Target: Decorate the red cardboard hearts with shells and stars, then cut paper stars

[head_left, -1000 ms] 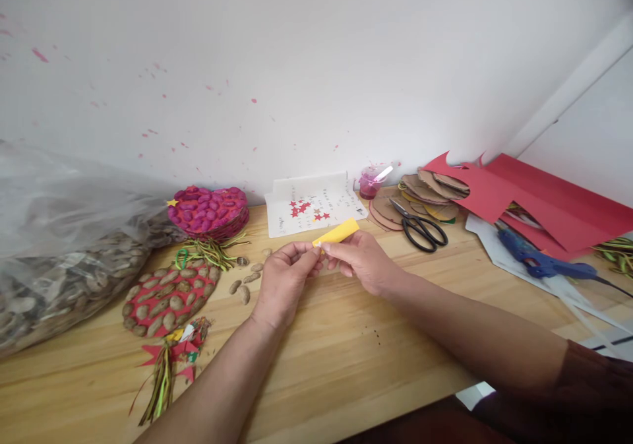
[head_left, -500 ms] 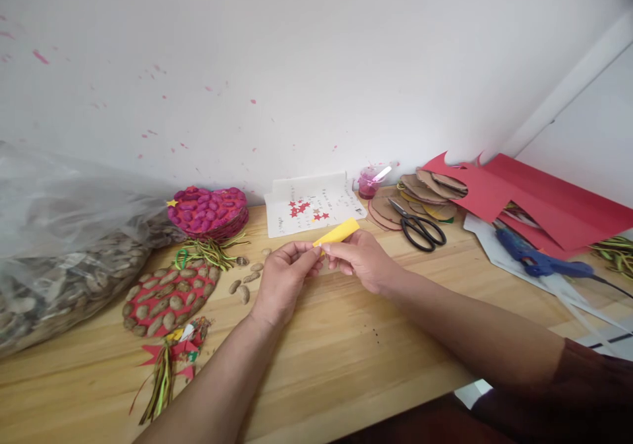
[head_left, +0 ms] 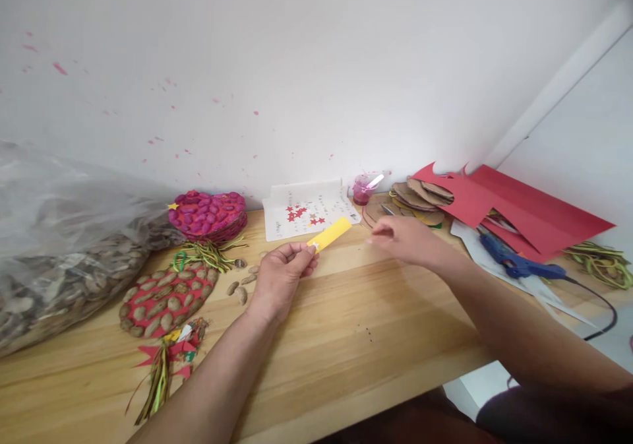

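My left hand (head_left: 283, 276) pinches the lower end of a yellow paper strip (head_left: 332, 233) between thumb and fingers. A small white star shape (head_left: 315, 247) shows on the strip beside the thumb. To the right, my right hand (head_left: 403, 238) is above the table, apart from the strip, its fingers loosely curled, slightly blurred, with nothing seen in them. It covers most of the black-handled scissors, leaving only the blade tip (head_left: 387, 210) visible. Behind the strip, a white sheet (head_left: 274, 223) bears several red paper stars (head_left: 297, 213).
On the left are a bag of peanuts (head_left: 99, 276), a stack of pink-painted peanut pieces (head_left: 208, 216), and a peanut-covered red piece (head_left: 168, 299) with a tassel (head_left: 161, 378). A pink cup (head_left: 362, 192), cardboard discs (head_left: 418, 194), red paper (head_left: 534, 213) and a blue glue gun (head_left: 519, 259) stand rightward.
My right hand has let go of the yellow strip and moved right, over the scissors. My left hand keeps the strip, which now shows more of its flat face.
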Demonstrator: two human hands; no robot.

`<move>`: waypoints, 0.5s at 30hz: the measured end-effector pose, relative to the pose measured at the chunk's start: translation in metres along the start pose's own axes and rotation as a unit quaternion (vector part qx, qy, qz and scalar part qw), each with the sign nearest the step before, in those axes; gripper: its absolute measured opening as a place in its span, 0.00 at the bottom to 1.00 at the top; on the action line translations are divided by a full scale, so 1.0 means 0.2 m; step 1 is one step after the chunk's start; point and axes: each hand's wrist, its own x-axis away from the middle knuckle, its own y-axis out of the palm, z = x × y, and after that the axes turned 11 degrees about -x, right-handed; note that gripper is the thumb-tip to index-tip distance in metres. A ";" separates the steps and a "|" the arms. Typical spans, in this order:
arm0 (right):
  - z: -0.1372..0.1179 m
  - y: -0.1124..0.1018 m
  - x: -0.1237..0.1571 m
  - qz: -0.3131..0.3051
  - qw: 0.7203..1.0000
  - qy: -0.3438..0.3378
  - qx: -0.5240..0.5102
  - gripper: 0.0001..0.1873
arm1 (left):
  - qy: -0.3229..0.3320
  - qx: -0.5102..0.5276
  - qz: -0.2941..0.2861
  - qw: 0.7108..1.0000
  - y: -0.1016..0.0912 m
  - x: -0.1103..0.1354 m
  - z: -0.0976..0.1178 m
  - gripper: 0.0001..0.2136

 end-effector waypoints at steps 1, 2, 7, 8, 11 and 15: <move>0.08 -0.03 0.01 0.026 0.999 0.014 0.021 0.11 | -0.002 0.000 -0.003 1.000 0.00 0.00 0.00 0.16; 0.16 -0.05 0.03 0.052 0.997 0.028 0.040 0.11 | -0.003 0.000 -0.006 1.000 0.00 0.01 0.00 0.16; 0.41 -0.04 0.07 0.105 0.987 0.090 0.082 0.12 | -0.005 0.004 -0.017 1.000 0.01 0.02 0.01 0.16; 0.42 -0.03 0.07 0.107 0.986 0.093 0.086 0.11 | -0.007 0.005 -0.016 1.000 0.01 0.02 0.01 0.17; 0.41 -0.02 0.06 0.101 0.986 0.098 0.092 0.10 | -0.012 0.011 -0.014 1.000 0.02 0.02 0.02 0.17; 0.37 -0.03 0.07 0.099 0.987 0.109 0.069 0.09 | -0.014 0.030 -0.010 0.999 0.02 0.03 0.04 0.18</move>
